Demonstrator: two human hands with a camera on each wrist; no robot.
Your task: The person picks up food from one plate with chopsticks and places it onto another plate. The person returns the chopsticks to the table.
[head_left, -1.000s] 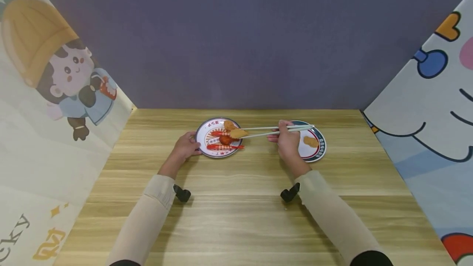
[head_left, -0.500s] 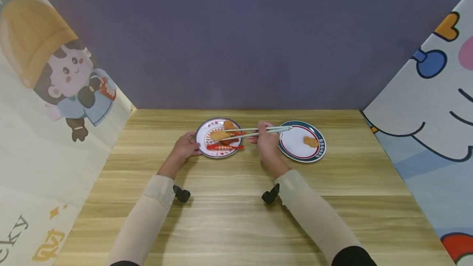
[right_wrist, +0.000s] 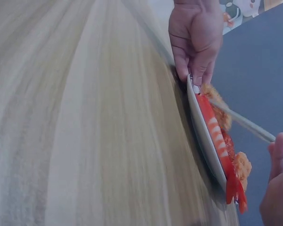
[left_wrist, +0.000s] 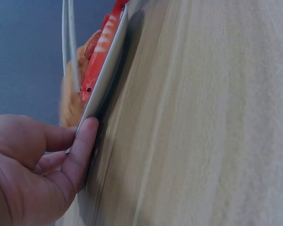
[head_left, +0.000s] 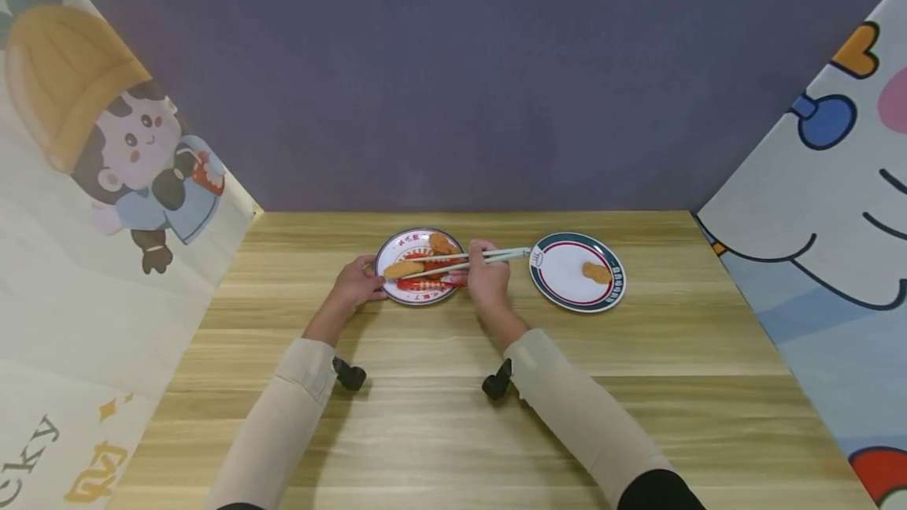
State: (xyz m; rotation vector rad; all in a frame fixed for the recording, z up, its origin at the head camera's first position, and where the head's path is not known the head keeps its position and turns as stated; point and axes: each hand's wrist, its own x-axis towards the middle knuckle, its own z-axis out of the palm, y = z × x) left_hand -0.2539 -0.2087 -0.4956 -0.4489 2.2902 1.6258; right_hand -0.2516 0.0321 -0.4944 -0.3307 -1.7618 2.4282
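Note:
My left hand point(head_left: 354, 282) pinches the left edge of a white round plate point(head_left: 411, 235) between thumb and fingers. On that plate lie red-and-white shrimp point(left_wrist: 100, 54), a fried golden chunk point(head_left: 441, 243) and a reddish piece point(right_wrist: 228, 143) partly covered by the chopsticks. My right hand point(head_left: 489, 278), at the plate's right edge, grips a pair of pale chopsticks point(head_left: 509, 253). Their tips reach across the plate to a long breaded piece point(head_left: 401, 269) by its left rim. In the left wrist view this breaded piece point(left_wrist: 71, 101) is blurred, close above the pinching thumb; whether it touches the plate I cannot tell.
To the right stands a second plate point(head_left: 556, 278) with a dark green rim, bearing one breaded nugget point(head_left: 597, 273). A wood-grain table point(head_left: 439, 415) spreads under everything. A dark blue-grey wall point(head_left: 453, 85) rises behind it, with cartoon-printed panels point(head_left: 843, 203) at the sides.
My right hand has moved left from the green-rimmed plate, bringing the chopsticks and the long breaded piece across to the left plate's far side. My left hand has stayed on the rim.

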